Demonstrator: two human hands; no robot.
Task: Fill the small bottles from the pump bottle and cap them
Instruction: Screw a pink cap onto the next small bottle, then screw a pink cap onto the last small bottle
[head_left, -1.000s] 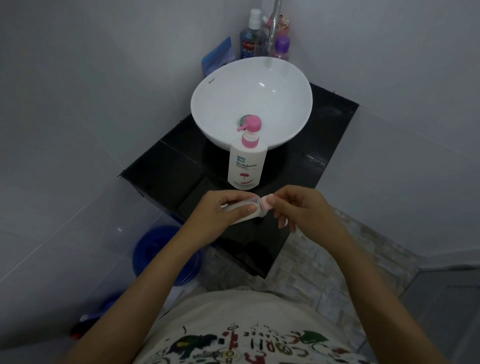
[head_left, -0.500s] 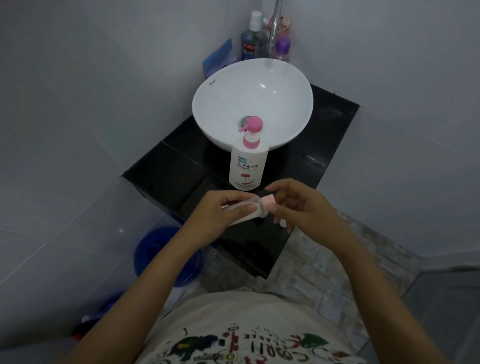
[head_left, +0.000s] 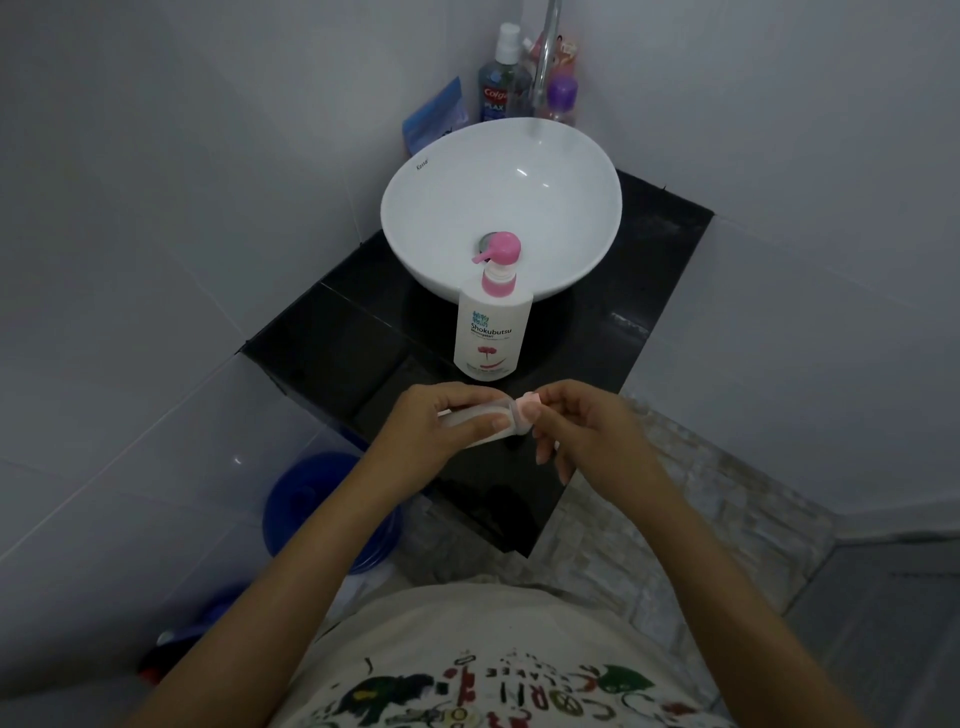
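While the left hand (head_left: 439, 431) wraps the small bottle (head_left: 480, 423) and holds it lying nearly sideways above the front edge of the black counter (head_left: 332, 332), the right hand (head_left: 582, 431) pinches the pink cap (head_left: 525, 410) at the bottle's mouth. Left fingers closed round the translucent body, thumb on top. Right thumb and forefinger shut on the cap, other fingers curled loose below. Cannot tell whether the cap is being turned on or off, nor how full the bottle is (body mostly hidden by the hand).

Pump bottle (head_left: 492, 322) stands upright on the counter, touching or just in front of the white basin (head_left: 571, 208), nozzle pointing left. No other small bottles in sight.

Risks, as I judge them:
- Bottle held sideways: if the cap is loose and there is liquid inside, it could run out over the fingers and onto the floor.
- Squeezing a soft body while the mouth is open would push contents out.
- Cap is small and pinched by two fingertips only; soapy fingers could drop it off the counter edge.
- Cap started crooked could jam or leak.
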